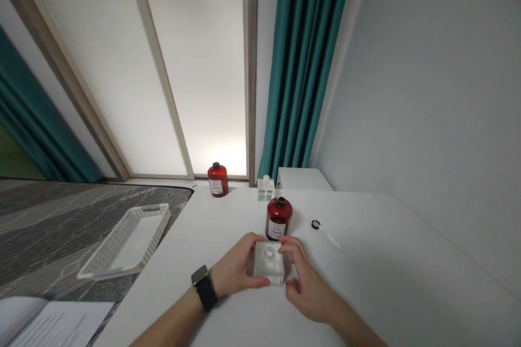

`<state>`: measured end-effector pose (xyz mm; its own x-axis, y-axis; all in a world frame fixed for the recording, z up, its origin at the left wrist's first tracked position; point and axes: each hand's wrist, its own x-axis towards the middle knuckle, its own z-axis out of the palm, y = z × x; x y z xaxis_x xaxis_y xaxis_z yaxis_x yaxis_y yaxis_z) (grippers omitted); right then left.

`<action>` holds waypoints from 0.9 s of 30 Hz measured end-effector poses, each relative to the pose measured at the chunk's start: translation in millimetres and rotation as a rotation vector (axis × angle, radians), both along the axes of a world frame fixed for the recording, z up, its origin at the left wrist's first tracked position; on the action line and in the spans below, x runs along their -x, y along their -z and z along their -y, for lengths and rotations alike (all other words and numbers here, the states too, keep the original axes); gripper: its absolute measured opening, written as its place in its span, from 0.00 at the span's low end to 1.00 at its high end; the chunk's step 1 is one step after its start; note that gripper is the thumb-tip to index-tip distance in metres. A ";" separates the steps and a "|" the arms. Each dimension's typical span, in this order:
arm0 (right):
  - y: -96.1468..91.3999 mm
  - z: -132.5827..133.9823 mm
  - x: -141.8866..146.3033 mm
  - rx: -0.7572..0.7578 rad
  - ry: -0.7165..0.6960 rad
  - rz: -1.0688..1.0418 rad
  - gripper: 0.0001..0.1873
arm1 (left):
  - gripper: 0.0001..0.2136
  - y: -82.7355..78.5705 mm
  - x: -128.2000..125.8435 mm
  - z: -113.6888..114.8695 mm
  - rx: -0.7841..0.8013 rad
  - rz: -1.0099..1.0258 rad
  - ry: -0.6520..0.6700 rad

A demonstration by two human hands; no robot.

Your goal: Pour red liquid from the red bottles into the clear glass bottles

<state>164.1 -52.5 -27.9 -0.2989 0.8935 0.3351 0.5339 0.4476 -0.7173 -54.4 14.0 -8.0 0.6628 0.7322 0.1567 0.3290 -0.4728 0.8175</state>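
Observation:
A square clear glass bottle [268,267] with an uncapped round neck sits between my hands near the front of the white table. My left hand [234,268], with a black watch at its wrist, grips the bottle's left side between thumb and fingers. Around the right side curls my right hand [307,287], its fingertips on the far right corner and its thumb by the near one. Just beyond stands an amber bottle [279,217] with a white label and an uncapped neck. To its right lies a dropper with a black cap [328,236].
Farther back stand a second amber bottle [217,180], capped, and another square clear bottle [266,188]. A white perforated basket [152,233] and an open book [61,325] lie left of the white table [391,282]. A white box-like cabinet [303,179] sits behind it.

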 end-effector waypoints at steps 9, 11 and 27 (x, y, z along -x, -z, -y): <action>3.3 -0.6 11.2 0.074 0.061 -0.050 0.30 | 0.28 0.7 8.9 -5.0 -0.103 0.063 0.092; 3.4 -0.8 12.1 0.081 0.069 -0.066 0.31 | 0.22 -2.7 10.6 -6.3 -0.168 0.089 0.129; -2.0 1.1 -10.0 0.090 0.083 -0.069 0.32 | 0.17 -25.0 -11.7 -26.2 -0.279 0.088 -0.165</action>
